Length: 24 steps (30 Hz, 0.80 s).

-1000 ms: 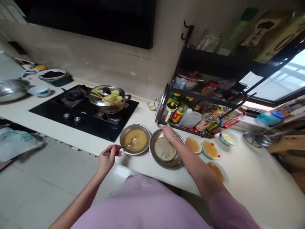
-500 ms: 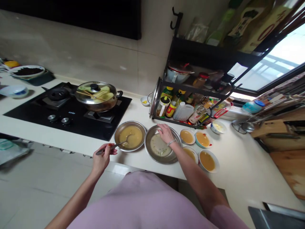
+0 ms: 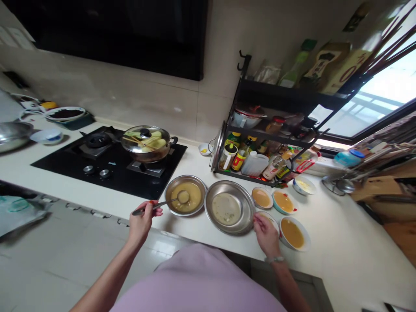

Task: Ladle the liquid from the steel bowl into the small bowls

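Observation:
My left hand is closed round the handle of a metal ladle, whose bowl rests in a steel bowl of yellow-brown soup. Beside it stands a wide steel basin with a little pale liquid. My right hand lies at the basin's near right rim, its fingers curled over a small bowl that it mostly hides. Three small bowls of orange soup stand just right of the basin.
A lidded pot with chopsticks sits on the black gas hob. A black rack of sauce bottles stands against the wall, a round lid leaning on it. Dishes crowd the far left counter; a wooden board is at right.
My right hand has come back from the far rim of the steel basin to its near right edge. The left hand still holds the ladle in the soup bowl.

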Motion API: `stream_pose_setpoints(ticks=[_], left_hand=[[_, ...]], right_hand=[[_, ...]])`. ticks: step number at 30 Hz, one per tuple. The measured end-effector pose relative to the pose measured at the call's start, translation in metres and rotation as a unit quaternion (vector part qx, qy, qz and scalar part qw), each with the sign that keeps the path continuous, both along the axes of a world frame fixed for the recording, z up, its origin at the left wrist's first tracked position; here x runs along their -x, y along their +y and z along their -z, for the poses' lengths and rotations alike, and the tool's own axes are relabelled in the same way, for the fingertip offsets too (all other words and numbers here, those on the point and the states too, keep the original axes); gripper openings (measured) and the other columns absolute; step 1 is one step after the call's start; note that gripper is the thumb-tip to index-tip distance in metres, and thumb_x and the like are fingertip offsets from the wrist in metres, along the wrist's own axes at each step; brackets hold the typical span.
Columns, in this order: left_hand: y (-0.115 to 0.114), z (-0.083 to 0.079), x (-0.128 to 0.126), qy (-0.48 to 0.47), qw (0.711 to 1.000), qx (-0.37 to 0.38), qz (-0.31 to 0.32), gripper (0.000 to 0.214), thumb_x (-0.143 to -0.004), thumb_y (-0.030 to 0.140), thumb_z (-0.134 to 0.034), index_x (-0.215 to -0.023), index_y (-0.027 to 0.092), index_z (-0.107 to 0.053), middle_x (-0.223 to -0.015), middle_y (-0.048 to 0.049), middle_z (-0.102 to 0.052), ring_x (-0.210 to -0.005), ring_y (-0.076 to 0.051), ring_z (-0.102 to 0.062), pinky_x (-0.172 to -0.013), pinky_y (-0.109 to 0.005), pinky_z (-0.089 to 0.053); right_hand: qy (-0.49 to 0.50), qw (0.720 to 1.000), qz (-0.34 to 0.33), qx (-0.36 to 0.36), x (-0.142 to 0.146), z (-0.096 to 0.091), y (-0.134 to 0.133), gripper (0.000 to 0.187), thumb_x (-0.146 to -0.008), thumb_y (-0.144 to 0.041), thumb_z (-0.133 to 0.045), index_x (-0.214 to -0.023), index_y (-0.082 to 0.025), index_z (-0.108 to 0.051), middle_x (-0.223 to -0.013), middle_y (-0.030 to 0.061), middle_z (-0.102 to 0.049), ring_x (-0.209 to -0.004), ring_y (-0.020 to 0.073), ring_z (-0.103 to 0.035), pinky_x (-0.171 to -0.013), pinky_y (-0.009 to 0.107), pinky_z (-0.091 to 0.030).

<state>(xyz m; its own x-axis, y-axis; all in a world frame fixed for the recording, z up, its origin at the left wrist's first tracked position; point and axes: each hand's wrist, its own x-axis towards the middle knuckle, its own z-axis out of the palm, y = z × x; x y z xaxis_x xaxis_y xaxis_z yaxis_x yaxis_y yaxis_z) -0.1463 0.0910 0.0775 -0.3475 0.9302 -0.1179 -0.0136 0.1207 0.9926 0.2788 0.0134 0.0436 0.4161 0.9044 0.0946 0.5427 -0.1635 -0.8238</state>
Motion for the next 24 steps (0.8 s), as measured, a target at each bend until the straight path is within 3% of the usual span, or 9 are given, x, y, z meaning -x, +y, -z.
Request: stream_pose_setpoints(ticks=[10, 14, 18, 21, 24], left_hand=[[0.009, -0.027, -0.024, -0.064, 0.998, -0.003, 0.015, 0.039, -0.075, 0.048, -0.063, -0.088, 0.011, -0.063, -0.064, -0.0033, -0.069, -0.055, -0.018, -0.067, -0.064, -0.037, -0.059], [0.011, -0.038, -0.050, -0.084, 0.994, -0.002, 0.064, 0.039, -0.076, 0.050, -0.062, -0.085, 0.012, -0.062, -0.059, -0.0032, -0.067, -0.053, -0.019, -0.065, -0.061, -0.035, -0.058], [0.009, -0.037, -0.077, -0.059, 0.987, -0.024, 0.148, 0.039, -0.079, 0.051, -0.059, -0.087, 0.013, -0.062, -0.062, -0.0045, -0.068, -0.055, -0.019, -0.066, -0.059, -0.033, -0.057], [0.005, -0.029, -0.091, 0.011, 0.969, -0.093, 0.228, 0.034, -0.087, 0.046, -0.052, -0.088, 0.014, -0.063, -0.065, -0.0048, -0.067, -0.055, -0.017, -0.065, -0.057, -0.030, -0.056], [0.002, -0.021, -0.095, 0.123, 0.919, -0.233, 0.294, 0.022, -0.091, 0.031, -0.049, -0.092, 0.015, -0.065, -0.070, -0.0045, -0.066, -0.059, -0.013, -0.063, -0.059, -0.026, -0.054]], right_hand=[[0.130, 0.986, 0.092, 0.041, 0.009, 0.010, -0.029, 0.043, -0.066, -0.049, -0.059, -0.092, -0.017, -0.071, -0.081, 0.0127, -0.074, -0.068, 0.0269, -0.070, -0.053, 0.037, -0.057], [0.149, 0.982, 0.106, 0.050, 0.013, 0.009, -0.039, 0.042, -0.063, -0.049, -0.058, -0.088, -0.018, -0.071, -0.077, 0.0112, -0.073, -0.065, 0.0251, -0.069, -0.053, 0.034, -0.056], [0.159, 0.978, 0.126, 0.047, 0.017, 0.007, -0.045, 0.044, -0.060, -0.051, -0.059, -0.086, -0.017, -0.071, -0.076, 0.0108, -0.072, -0.062, 0.0238, -0.067, -0.051, 0.034, -0.054], [0.180, 0.973, 0.136, 0.042, 0.020, 0.007, -0.049, 0.045, -0.060, -0.052, -0.063, -0.085, -0.016, -0.071, -0.075, 0.0103, -0.072, -0.060, 0.0229, -0.065, -0.051, 0.033, -0.052], [0.210, 0.967, 0.140, 0.048, 0.026, 0.009, -0.053, 0.045, -0.059, -0.052, -0.067, -0.085, -0.016, -0.071, -0.074, 0.0090, -0.071, -0.060, 0.0216, -0.064, -0.051, 0.031, -0.050]])
